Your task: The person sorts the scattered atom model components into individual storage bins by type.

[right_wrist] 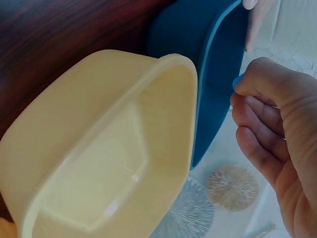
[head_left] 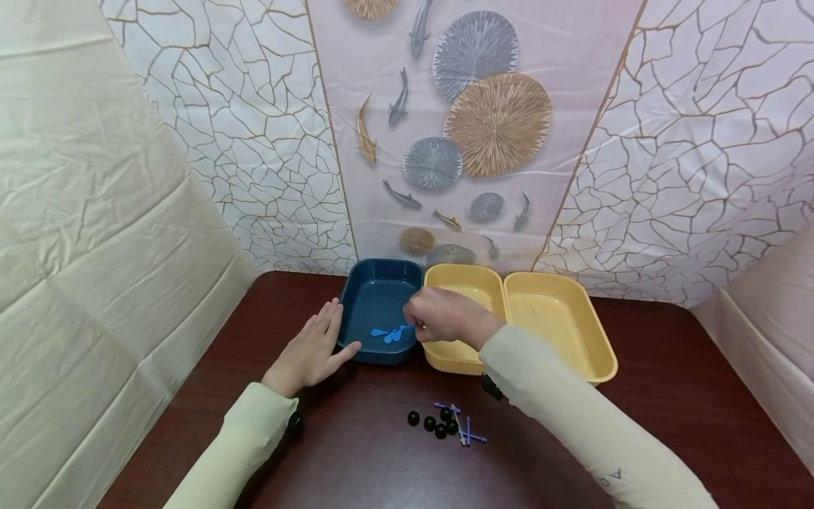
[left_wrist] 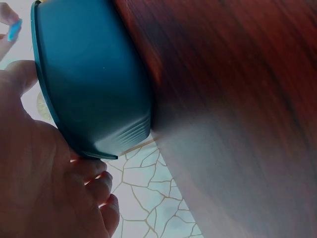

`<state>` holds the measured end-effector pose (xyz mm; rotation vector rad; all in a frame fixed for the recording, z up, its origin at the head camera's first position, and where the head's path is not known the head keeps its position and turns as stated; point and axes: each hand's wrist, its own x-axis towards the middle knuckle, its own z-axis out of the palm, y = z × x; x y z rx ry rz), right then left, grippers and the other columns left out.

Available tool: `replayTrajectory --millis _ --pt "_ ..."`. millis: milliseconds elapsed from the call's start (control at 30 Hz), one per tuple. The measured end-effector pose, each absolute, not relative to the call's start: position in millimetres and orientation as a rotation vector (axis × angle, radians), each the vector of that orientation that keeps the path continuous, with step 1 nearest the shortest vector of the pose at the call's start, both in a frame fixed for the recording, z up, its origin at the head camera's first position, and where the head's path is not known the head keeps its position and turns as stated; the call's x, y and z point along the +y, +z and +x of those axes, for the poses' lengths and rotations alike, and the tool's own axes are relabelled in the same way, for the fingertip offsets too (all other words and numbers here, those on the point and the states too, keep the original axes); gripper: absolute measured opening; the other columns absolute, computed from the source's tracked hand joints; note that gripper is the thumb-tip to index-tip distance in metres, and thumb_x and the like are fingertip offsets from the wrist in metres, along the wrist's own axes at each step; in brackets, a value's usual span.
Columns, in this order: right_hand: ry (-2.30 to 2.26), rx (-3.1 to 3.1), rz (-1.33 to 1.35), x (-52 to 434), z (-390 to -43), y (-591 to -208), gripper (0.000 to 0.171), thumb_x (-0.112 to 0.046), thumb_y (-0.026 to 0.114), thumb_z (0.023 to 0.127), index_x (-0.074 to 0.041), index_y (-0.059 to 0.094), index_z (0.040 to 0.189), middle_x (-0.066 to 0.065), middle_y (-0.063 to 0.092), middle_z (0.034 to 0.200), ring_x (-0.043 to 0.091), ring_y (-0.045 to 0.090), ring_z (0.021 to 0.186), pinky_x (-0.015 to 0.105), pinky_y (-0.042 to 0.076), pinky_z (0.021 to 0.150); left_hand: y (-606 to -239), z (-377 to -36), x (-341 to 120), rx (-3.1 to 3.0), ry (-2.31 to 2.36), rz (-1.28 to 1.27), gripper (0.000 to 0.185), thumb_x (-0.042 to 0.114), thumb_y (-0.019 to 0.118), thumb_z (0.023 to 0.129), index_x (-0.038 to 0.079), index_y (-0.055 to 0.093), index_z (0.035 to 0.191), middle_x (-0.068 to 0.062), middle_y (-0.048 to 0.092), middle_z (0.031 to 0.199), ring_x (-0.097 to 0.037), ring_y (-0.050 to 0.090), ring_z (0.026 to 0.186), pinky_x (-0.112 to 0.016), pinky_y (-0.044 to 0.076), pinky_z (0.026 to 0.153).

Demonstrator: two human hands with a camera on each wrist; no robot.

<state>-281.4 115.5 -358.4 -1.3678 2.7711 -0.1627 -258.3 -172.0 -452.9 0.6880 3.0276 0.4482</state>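
Note:
A dark blue tub stands at the back of the brown table, with light blue plastic pieces lying inside near its front wall. My left hand rests flat with straight fingers against the blue tub's left side. My right hand hovers over the tub's right rim with fingers curled, pinching a small blue piece. The blue piece also shows at a fingertip in the left wrist view. The blue tub's rim passes just beside the right hand.
Two yellow tubs stand side by side right of the blue one. Several black balls and thin purple sticks lie on the table in front. Patterned sheets wall in the back and sides.

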Motion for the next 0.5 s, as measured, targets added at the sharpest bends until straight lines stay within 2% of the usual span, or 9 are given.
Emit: replayTrajectory --millis 233,400,500 --pt "-0.211 2.788 -1.254 103 -296 -372 0.01 -0.004 0.076 0.088 -0.011 0.074 0.081 -0.003 0.06 0.07 0.01 0.054 0.064 0.02 0.049 0.061 -454 -259 -173 3.031 0.448 0.694 0.094 0.06 0.049 0.105 -0.005 0.017 0.166 -0.022 0.015 0.177 -0.041 0.019 0.164 -0.059 0.023 0.132" --pt "-0.228 2.788 -1.225 94 -304 -380 0.008 -0.006 0.077 0.091 -0.01 0.075 0.084 -0.002 0.062 0.072 0.01 0.055 0.064 0.02 0.051 0.061 -455 -258 -173 3.033 0.453 0.697 0.095 0.06 0.049 0.105 -0.004 0.017 0.166 -0.022 0.015 0.177 -0.041 0.019 0.164 -0.059 0.023 0.132" --pt "-0.227 2.794 -1.181 89 -308 -383 0.002 -0.008 0.076 0.094 -0.007 0.078 0.093 0.001 0.069 0.08 0.011 0.06 0.069 0.022 0.056 0.065 -454 -259 -173 3.03 0.457 0.694 0.095 0.06 0.049 0.105 -0.004 0.016 0.167 -0.022 0.015 0.177 -0.041 0.018 0.164 -0.059 0.022 0.132"
